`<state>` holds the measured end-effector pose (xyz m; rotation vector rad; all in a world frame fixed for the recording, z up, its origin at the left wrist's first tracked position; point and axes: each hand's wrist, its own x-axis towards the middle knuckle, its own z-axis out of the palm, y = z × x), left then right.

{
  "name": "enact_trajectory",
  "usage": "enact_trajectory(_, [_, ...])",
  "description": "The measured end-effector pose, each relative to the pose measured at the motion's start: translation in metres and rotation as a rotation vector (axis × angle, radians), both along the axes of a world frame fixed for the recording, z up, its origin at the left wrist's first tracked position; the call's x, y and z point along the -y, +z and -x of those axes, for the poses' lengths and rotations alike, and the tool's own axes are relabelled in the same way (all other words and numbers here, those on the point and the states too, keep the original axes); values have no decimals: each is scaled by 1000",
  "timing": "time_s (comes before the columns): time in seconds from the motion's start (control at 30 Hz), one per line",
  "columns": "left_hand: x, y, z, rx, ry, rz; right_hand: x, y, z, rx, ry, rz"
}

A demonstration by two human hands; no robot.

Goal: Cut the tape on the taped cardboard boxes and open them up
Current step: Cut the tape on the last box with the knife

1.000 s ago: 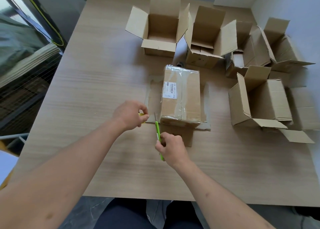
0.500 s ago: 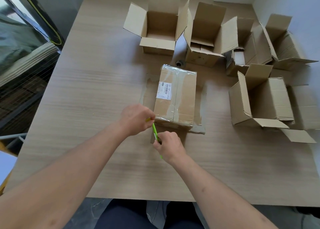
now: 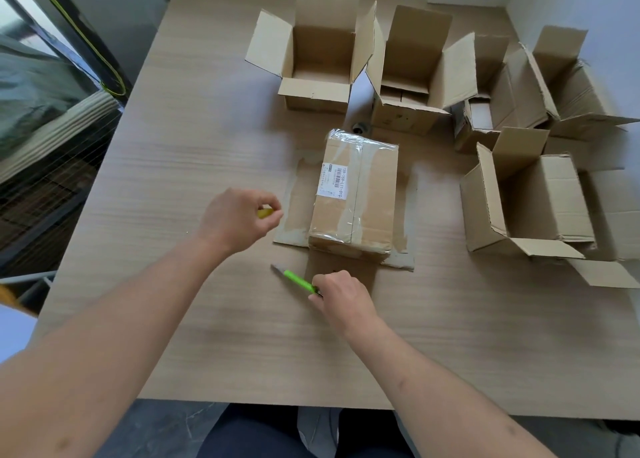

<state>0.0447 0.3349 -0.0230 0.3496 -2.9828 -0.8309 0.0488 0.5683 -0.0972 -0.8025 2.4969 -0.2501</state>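
While earlier together, hands apart: left hand (image 3: 239, 217) pinching yellow cap (image 3: 265, 212), right hand (image 3: 341, 296) gripping (blade bared) green cutter (image 3: 297, 280).

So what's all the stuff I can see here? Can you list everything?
Taped box: one, brown with clear tape and a white label, middle of the table, on flat cardboard.
Flat cardboard: one piece, brown, under the taped box.
Open boxes: about five, brown, flaps up, along the far and right side.
Knife: one, green, blade out, near the table's front.
Small yellow thing: one, in the left hand; too hidden to name.
Table: one, light wood.
Left hand: pinches the yellow thing.
Right hand: grips the knife.
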Motion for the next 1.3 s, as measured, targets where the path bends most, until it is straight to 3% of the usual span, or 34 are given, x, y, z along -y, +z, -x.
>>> enact_trajectory(0.2, [2, -9, -3, -9, 12, -90, -1, -1, -1, -147, 28, 80])
enact_trajectory(0.33, [0, -18, -6, 3, 31, -111, 18, 6, 12, -515, -2, 320])
enact_trajectory(0.4, [2, -22, -8, 5, 44, -127, 34, 12, 27, -598, -107, 367])
enact_trajectory(0.57, [9, -28, -10, 4, 38, -185, 57, 16, 50, -422, -303, 156])
enact_trajectory(0.7, [13, -29, -11, 10, 36, -255, 61, 9, 56, -446, -275, 81])
enact_trajectory(0.87, [14, -20, -11, 89, 6, -537, 56, 6, 61, -499, -191, 42])
enact_trajectory(1.0, [16, -11, -9, 103, 3, -662, 43, 18, 66, -304, -214, 119])
enact_trajectory(1.17, [21, 4, -10, 113, -36, -744, 39, 45, 68, 96, -211, 674])
enact_trajectory(1.3, [22, 17, -10, 133, -79, -792, 44, 74, 68, 288, -149, 732])
